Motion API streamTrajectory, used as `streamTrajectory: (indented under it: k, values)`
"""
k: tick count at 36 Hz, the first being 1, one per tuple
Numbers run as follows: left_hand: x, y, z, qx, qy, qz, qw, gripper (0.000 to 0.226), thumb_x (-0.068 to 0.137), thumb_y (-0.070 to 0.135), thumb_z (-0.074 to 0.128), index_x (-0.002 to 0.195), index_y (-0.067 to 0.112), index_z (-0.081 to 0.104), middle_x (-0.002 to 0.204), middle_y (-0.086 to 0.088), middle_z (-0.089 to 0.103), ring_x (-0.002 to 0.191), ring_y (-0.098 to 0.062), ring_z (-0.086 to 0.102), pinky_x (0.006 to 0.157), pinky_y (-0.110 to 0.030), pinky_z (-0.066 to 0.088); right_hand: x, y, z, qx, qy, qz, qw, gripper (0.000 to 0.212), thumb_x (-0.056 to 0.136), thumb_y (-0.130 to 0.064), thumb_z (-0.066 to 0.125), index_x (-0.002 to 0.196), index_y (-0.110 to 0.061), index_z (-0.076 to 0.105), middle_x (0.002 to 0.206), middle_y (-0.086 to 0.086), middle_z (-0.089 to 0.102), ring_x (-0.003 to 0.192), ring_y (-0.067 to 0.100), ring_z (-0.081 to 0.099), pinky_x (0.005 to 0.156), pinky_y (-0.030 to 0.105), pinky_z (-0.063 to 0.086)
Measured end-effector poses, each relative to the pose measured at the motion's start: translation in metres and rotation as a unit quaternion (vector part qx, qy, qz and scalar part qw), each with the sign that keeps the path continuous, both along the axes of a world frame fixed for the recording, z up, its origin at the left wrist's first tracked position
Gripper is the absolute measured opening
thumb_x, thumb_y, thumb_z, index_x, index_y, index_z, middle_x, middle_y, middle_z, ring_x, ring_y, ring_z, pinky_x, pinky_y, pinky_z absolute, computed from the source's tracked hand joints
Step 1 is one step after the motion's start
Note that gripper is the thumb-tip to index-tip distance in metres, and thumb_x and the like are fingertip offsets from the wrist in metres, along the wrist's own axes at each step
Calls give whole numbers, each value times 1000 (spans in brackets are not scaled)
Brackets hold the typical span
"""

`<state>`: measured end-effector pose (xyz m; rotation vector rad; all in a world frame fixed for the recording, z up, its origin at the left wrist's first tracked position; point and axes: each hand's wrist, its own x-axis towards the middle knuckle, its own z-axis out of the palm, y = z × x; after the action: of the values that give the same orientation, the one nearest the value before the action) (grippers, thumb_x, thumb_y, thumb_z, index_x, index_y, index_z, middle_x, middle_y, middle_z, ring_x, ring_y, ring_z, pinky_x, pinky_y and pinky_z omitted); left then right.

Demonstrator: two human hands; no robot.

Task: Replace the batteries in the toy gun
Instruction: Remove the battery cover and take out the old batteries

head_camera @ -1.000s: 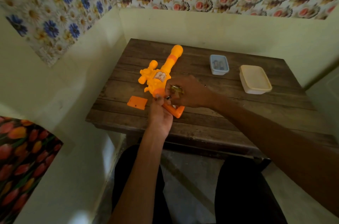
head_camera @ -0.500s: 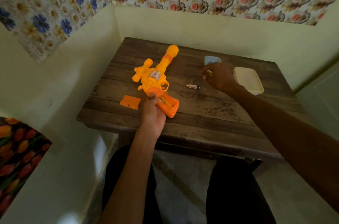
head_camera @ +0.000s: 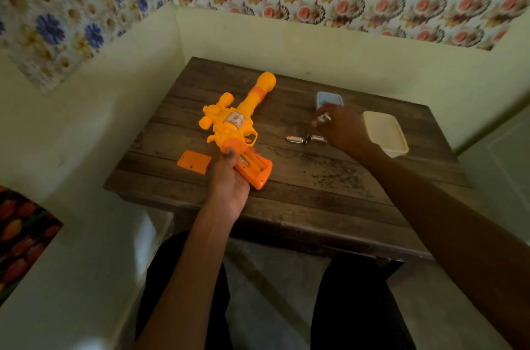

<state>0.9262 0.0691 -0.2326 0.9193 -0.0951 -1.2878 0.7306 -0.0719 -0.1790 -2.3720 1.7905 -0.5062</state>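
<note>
The orange and yellow toy gun (head_camera: 238, 126) lies on the wooden table (head_camera: 315, 177), barrel pointing away. My left hand (head_camera: 229, 180) grips its handle, where the battery compartment (head_camera: 252, 162) lies uncovered. The orange battery cover (head_camera: 193, 162) rests on the table left of the handle. Two batteries (head_camera: 305, 139) lie end to end in the middle of the table. My right hand (head_camera: 341, 126) hovers just past them in front of the small blue box (head_camera: 329, 98), pinching a small pale object, seemingly a battery (head_camera: 325, 117), in its fingertips.
A cream lidded container (head_camera: 385, 132) sits at the right of the table. Walls close in on the table's left and far sides. My dark-clothed legs are below the near table edge.
My right hand left the gun's handle, reached to the blue box, and now holds a small object. A second battery has appeared beside the first on the table. My left hand stayed on the handle.
</note>
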Motion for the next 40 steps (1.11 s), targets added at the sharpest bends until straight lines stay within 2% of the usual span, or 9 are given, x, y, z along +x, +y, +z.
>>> streamTrajectory:
  k: [5, 10, 12, 15, 17, 20, 27, 36, 40]
  values:
    - [-1, 0, 3, 3, 5, 0, 1000, 38, 103, 22, 39, 138, 11, 47, 131, -16, 59, 100, -22, 64, 78, -37, 50, 5, 1, 26, 51, 4, -37, 998, 40, 98, -34, 44, 113, -1, 61, 114, 17, 62, 103, 29, 58, 77, 26, 39]
    - [-1, 3, 4, 3, 5, -8, 1000, 38, 103, 21, 40, 138, 9, 47, 120, -15, 64, 100, -22, 64, 90, -42, 50, 35, 31, 63, 194, -180, 102, 959, 18, 88, 4, 48, 93, 14, 62, 71, 16, 57, 49, 11, 54, 48, 19, 42]
    - [0, 4, 5, 2, 5, -11, 1000, 39, 103, 21, 40, 138, 8, 47, 108, -13, 67, 98, -23, 64, 91, -43, 49, 40, 48, 70, 211, -211, 124, 947, 20, 95, 2, 45, 109, 11, 58, 77, 11, 60, 56, 6, 55, 47, 12, 43]
    - [0, 6, 5, -6, 11, -10, 1000, 39, 101, 19, 42, 138, 7, 48, 105, -12, 66, 97, -24, 64, 83, -39, 51, 59, 62, 73, 222, -275, 141, 925, 20, 96, 3, 45, 85, -10, 56, 87, 14, 65, 60, 1, 62, 47, 9, 42]
    - [1, 7, 5, -21, 18, -10, 1000, 40, 100, 18, 43, 138, 6, 47, 108, -13, 64, 102, -26, 61, 86, -40, 50, 69, 71, 74, 212, -325, 134, 912, 22, 94, -2, 50, 76, -15, 55, 95, 17, 70, 65, 6, 64, 50, 16, 46]
    - [2, 7, 5, -42, 17, -16, 999, 35, 102, 20, 39, 133, 7, 49, 102, -13, 65, 96, -26, 62, 83, -40, 50, 79, 86, 67, 213, -388, 120, 889, 7, 94, -6, 56, 88, -7, 60, 98, 18, 71, 79, 24, 69, 64, 35, 59]
    - [-6, 4, 5, -70, -77, -11, 995, 17, 101, 7, 40, 115, 7, 49, 96, -13, 61, 76, -19, 65, 74, -34, 54, 81, 96, 41, 88, -382, 108, 913, 14, 77, -41, 53, 85, -31, 58, 85, -4, 74, 84, 17, 70, 74, 52, 55]
    - [-12, 5, 7, -90, -132, 4, 987, 18, 100, 6, 44, 118, 9, 45, 97, -8, 62, 83, -20, 63, 71, -32, 54, 67, 95, 39, 74, -472, 4, 878, 15, 99, -21, 46, 104, -10, 55, 85, 7, 71, 81, 23, 69, 73, 49, 58]
    - [-11, 7, 9, -130, -164, 20, 978, 12, 100, 8, 44, 110, 15, 46, 104, -11, 59, 89, -24, 60, 88, -49, 48, 60, 94, 40, 111, -511, -7, 852, 18, 100, -23, 46, 108, -11, 55, 87, 7, 70, 85, 23, 69, 72, 44, 60]
